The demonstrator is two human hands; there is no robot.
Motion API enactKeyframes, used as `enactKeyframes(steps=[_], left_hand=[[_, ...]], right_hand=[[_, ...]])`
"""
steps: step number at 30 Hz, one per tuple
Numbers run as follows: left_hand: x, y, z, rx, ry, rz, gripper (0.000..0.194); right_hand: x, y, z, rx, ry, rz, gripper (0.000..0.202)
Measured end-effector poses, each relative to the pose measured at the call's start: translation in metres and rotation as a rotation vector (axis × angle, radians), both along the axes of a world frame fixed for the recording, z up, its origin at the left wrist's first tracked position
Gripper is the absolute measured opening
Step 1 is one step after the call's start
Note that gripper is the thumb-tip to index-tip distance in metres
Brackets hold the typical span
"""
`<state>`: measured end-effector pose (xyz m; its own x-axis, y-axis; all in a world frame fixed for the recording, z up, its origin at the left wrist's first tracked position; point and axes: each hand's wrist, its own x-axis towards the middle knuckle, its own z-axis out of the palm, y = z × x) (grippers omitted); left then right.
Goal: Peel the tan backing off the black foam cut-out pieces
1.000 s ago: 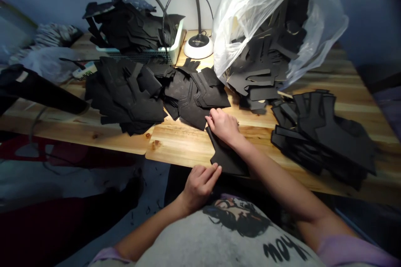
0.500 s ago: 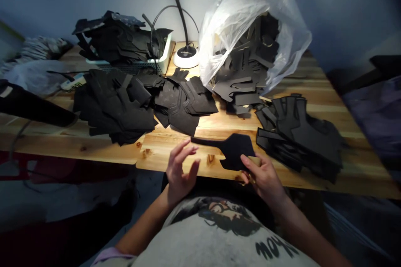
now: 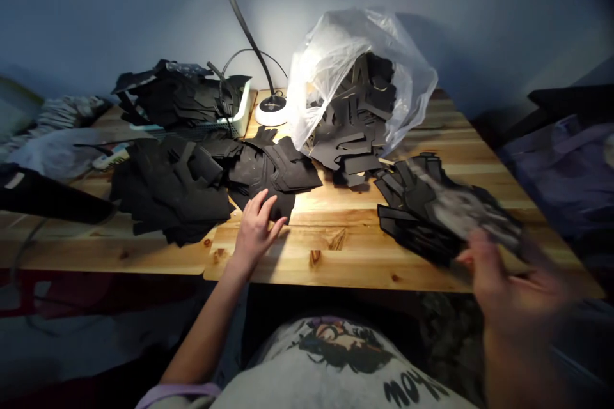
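Note:
My left hand (image 3: 256,227) is open, fingers spread, at the front edge of the middle pile of flat black cut-out pieces (image 3: 273,163). I cannot tell whether its fingertips touch the top piece. Over at the right, my right hand (image 3: 508,281) is smeared by motion. Between its thumb and fingers is one flat cut-out piece (image 3: 460,211), which looks greyish and blurred. It lies over the right stack of black pieces (image 3: 412,239) and hides part of it; whether it rests on the stack is unclear.
A larger black pile (image 3: 173,198) lies on the left. Behind stand a pale basket (image 3: 242,118) heaped with black pieces, a lit desk lamp (image 3: 271,112) and a clear plastic bag (image 3: 417,99) spilling pieces. A dark tube-like object (image 3: 52,198) juts in at the left.
My right hand has carried the cut-out piece from the table's front middle to the right stack. My left hand has moved forward and left to the middle pile. The view has tilted up.

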<state>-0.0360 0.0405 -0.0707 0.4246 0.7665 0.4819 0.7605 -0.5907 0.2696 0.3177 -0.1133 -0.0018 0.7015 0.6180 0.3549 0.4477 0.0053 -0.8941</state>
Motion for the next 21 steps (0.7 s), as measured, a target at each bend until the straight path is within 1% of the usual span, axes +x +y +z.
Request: enactKeyframes(steps=[1,2,3,4,5,6,8,9,11,12,13,14,16,17,18,19,21], left_hand=[[0.002,0.009,0.001,0.012,0.001,-0.003,0.045],[0.006,0.018,0.003,0.027,0.007,-0.011,0.043],[0.012,0.027,0.004,0.039,0.024,-0.025,0.042],[0.019,0.037,0.005,0.045,0.054,-0.042,0.041],[0.026,0.046,0.005,0.040,0.097,-0.056,0.042],[0.034,0.055,0.006,0.023,0.151,-0.065,0.043],[0.047,0.071,0.007,-0.031,0.259,-0.085,0.044],[0.052,0.077,0.008,-0.056,0.297,-0.099,0.041],[0.057,0.086,0.010,-0.085,0.339,-0.134,0.031],[0.057,0.088,0.011,-0.090,0.344,-0.150,0.025],[0.057,0.088,0.012,-0.091,0.345,-0.161,0.020],[0.056,0.088,0.014,-0.091,0.347,-0.169,0.016],[0.054,0.083,0.017,-0.087,0.348,-0.188,0.012],[0.053,0.078,0.018,-0.082,0.350,-0.198,0.014],[0.053,0.072,0.020,-0.074,0.351,-0.208,0.017],[0.052,0.064,0.020,-0.064,0.351,-0.219,0.019],[0.051,0.042,0.019,-0.040,0.351,-0.245,0.022]], right_hand=[[0.014,0.003,0.003,0.005,-0.268,-0.038,0.017],[0.025,0.006,0.005,-0.003,-0.478,-0.042,0.020],[0.033,0.010,0.004,-0.025,-0.656,-0.014,0.025],[0.037,0.014,0.003,-0.048,-0.786,0.024,0.029],[0.038,0.017,0.001,-0.062,-0.839,0.061,0.033],[0.036,0.019,-0.001,-0.058,-0.849,0.085,0.036],[0.023,0.020,-0.002,-0.004,-0.796,0.101,0.037],[0.013,0.020,-0.001,0.036,-0.748,0.104,0.034],[-0.011,0.021,0.004,0.097,-0.618,0.138,0.021],[-0.024,0.024,0.006,0.102,-0.519,0.176,0.017],[-0.037,0.030,0.007,0.079,-0.387,0.246,0.015],[-0.050,0.038,0.006,0.038,-0.219,0.344,0.016],[-0.076,0.063,0.000,-0.082,0.217,0.549,0.022],[-0.088,0.080,-0.004,-0.115,0.455,0.601,0.026],[-0.098,0.098,-0.009,-0.160,0.708,0.574,0.028],[-0.107,0.117,-0.013,-0.204,0.907,0.500,0.029],[-0.118,0.151,-0.019,-0.218,1.030,0.423,0.033]])
